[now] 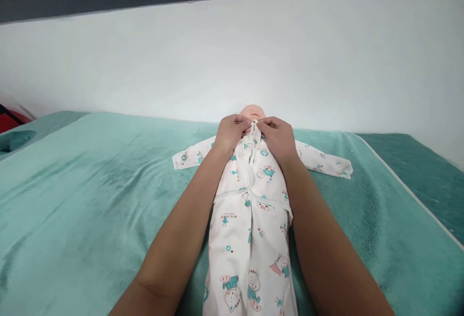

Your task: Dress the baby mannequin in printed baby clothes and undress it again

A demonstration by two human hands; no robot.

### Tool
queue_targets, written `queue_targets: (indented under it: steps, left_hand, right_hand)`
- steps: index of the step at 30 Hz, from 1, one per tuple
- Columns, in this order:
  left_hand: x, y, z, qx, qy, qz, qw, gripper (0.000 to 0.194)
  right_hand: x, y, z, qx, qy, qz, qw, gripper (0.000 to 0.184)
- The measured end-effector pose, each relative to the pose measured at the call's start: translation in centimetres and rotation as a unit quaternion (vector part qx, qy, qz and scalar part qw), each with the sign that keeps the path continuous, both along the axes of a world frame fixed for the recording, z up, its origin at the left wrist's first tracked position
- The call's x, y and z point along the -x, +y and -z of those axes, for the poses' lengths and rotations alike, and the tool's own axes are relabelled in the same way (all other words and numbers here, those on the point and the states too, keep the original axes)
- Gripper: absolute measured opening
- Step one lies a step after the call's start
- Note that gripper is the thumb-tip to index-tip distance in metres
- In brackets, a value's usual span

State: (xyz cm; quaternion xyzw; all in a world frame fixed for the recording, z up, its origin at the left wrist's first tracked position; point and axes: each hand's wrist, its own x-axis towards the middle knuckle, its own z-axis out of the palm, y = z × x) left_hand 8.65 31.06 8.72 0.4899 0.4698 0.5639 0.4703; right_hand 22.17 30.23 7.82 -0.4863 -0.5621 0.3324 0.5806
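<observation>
A baby doll (253,110) lies on its back, its head partly hidden behind my hands. It is dressed in a white printed baby top (266,173) with long sleeves spread to both sides, and matching baby pants (232,238) cover its legs. At the neckline, my left hand (231,134) pinches the top's white edge or tie. My right hand (278,135) pinches the same neckline from the other side, fingertips close to the left ones. Thin white ties (254,144) hang down the chest between my hands. What exactly sits between the fingertips is too small to tell.
Under the doll spreads a light green blanket (101,185) with wrinkles, over a darker green cover (416,161) at the right. A white wall (145,64) rises just behind the doll's head. Something red (10,120) is at the far left edge.
</observation>
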Motion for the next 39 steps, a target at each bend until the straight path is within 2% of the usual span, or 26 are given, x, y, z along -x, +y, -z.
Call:
queue_targets:
  steps: [10,20,23,27,31,35,39]
  left_hand:
    - [0.0,-0.1,-0.1,0.012,-0.034,0.021,0.999,0.015]
    - [0.5,0.1,0.3,-0.011,0.044,0.039,0.998,0.012]
    - [0.5,0.1,0.3,-0.004,0.027,0.05,0.998,0.003]
    - [0.5,-0.1,0.1,0.0,0.009,0.041,0.999,0.012]
    - [0.8,-0.4,0.0,0.03,-0.049,0.053,0.997,0.02]
    - [1.0,-0.5,-0.1,0.079,-0.107,0.072,0.988,0.018]
    - [1.1,-0.3,0.0,0.089,-0.123,0.079,0.985,0.017]
  right_hand:
    - [-0.3,0.1,0.3,-0.028,-0.02,-0.027,0.999,0.009]
    - [-0.3,-0.3,0.2,-0.059,-0.112,-0.047,0.991,0.009]
    - [-0.4,-0.4,0.2,-0.063,-0.119,-0.063,0.989,0.01]
    - [-0.5,-0.9,0.3,-0.05,-0.096,-0.074,0.991,0.009]
    - [-0.4,-1.5,0.3,-0.04,-0.084,-0.071,0.993,0.009]
    - [-0.3,-1.8,0.3,-0.033,-0.074,-0.061,0.995,0.009]
    - [-0.2,-2.0,0.5,-0.035,-0.054,-0.056,0.996,0.007]
